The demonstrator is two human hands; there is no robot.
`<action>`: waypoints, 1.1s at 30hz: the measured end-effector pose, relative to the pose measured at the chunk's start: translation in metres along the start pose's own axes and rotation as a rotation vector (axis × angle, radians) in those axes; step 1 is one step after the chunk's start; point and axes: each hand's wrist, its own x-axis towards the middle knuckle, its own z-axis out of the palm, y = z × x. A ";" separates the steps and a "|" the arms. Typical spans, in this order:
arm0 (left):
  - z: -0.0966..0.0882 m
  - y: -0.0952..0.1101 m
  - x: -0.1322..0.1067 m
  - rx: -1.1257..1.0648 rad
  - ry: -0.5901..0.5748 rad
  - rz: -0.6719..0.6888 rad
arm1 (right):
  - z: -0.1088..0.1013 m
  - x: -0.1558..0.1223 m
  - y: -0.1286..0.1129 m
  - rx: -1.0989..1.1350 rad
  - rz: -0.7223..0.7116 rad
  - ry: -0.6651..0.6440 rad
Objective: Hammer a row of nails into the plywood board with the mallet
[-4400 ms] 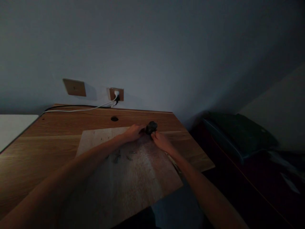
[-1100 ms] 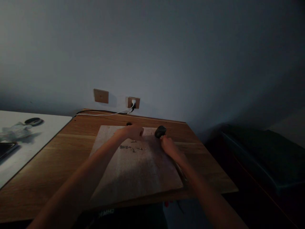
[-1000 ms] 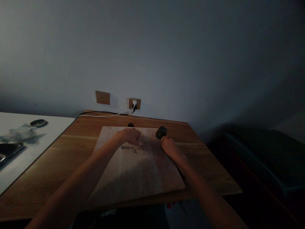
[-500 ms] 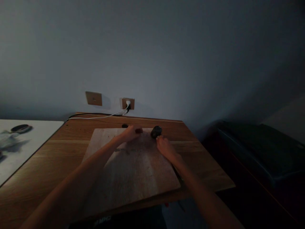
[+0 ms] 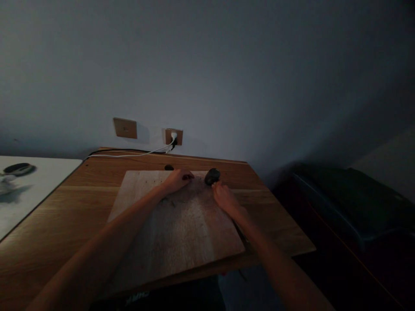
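Note:
A pale wooden board [image 5: 181, 233] lies on a brown desk [image 5: 61, 211] in dim light. My left hand [image 5: 177, 180] rests on the board's far part with its fingers curled around something small and dark that I cannot make out. A dark rounded lump [image 5: 212, 176] sits at the board's far edge. My right hand [image 5: 224, 199] lies just in front of the lump, its fingertips at the lump's base; the dim light hides how the fingers are set. A few small bits [image 5: 168, 201] lie on the board by my left wrist.
A wall socket [image 5: 173, 137] with a white cable [image 5: 129, 153] sits behind the desk, next to a blank plate [image 5: 125, 128]. There is a cable hole [image 5: 169, 167] in the desk. A white surface [image 5: 29, 190] with dark items adjoins on the left; dark furniture [image 5: 350, 203] stands on the right.
My left hand has moved right along the board's far edge, closer to the dark lump, with its fingers curled. My right hand has stayed by the lump. The view has shifted slightly.

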 end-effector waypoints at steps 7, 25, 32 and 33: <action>0.000 0.006 -0.004 0.057 0.001 0.013 | 0.002 0.000 -0.001 -0.028 0.016 0.015; 0.012 -0.007 0.000 -0.043 0.081 0.024 | -0.035 0.006 -0.039 0.107 -0.064 0.033; 0.013 -0.010 -0.001 -0.080 0.094 0.052 | -0.031 0.005 -0.048 0.076 -0.033 0.023; 0.013 -0.010 -0.001 -0.084 0.093 0.052 | -0.031 0.005 -0.048 0.070 -0.028 0.027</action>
